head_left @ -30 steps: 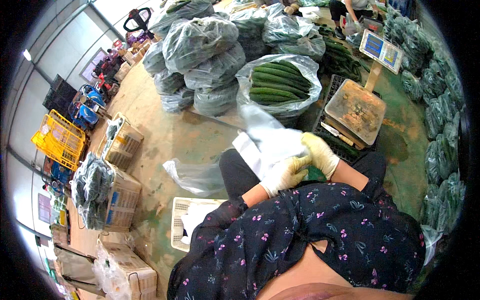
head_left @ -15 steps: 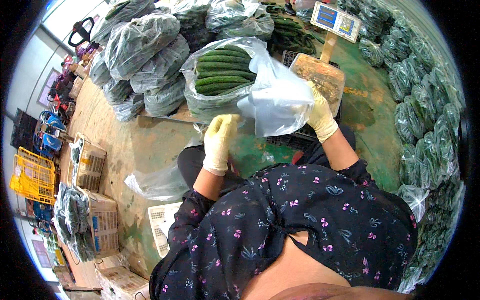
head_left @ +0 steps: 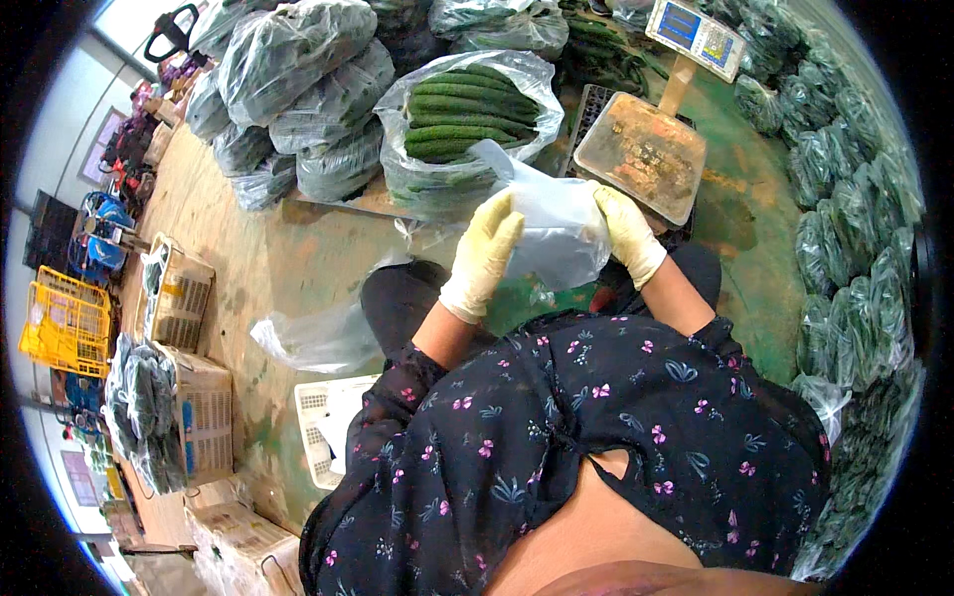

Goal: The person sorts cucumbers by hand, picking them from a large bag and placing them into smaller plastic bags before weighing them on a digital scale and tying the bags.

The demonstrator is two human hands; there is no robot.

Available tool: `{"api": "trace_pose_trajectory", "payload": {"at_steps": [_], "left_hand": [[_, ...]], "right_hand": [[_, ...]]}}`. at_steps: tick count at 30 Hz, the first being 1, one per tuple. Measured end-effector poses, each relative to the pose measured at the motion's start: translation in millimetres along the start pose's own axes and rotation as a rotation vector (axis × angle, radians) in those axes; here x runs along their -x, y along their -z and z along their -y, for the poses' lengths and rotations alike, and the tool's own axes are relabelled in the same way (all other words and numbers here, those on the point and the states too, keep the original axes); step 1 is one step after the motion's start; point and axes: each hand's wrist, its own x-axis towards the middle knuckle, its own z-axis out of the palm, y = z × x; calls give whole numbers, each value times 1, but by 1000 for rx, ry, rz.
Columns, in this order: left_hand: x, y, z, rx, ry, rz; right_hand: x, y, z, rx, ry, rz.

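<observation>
Between my hands, in front of my knees, hangs a translucent plastic bag [head_left: 554,226]. My right hand [head_left: 629,236], in a pale yellow glove, is closed on the bag's right edge. My left hand [head_left: 483,253], gloved the same way, is closed at its left edge, fingers together. Just beyond stands an open clear bag [head_left: 397,164] packed with long dark green cucumbers [head_left: 465,117] lying side by side; its mouth is spread wide. The upper tip of the plastic bag overlaps the near side of that packed bag.
A weighing scale [head_left: 641,154] with a worn platform stands ahead right. Filled bags [head_left: 298,65] are piled ahead left, and more bagged produce [head_left: 845,238] lines the right side. A loose plastic sheet [head_left: 323,323] and a white basket [head_left: 313,427] lie left of me.
My left hand has come up and right to the plastic bag. The bag has been drawn back from the packed cucumbers, uncovering more of them, and my right hand has lowered slightly.
</observation>
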Motion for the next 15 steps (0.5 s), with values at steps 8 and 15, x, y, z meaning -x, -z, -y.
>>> {"api": "trace_pose_trajectory", "payload": {"at_steps": [8,15], "left_hand": [[12,8,-12,-177,-31,43],[7,10,-23,-1003,-382,-230]], "right_hand": [[2,-24,9,84,-423,241],[-3,-17,-8,555,-394,503]]}}
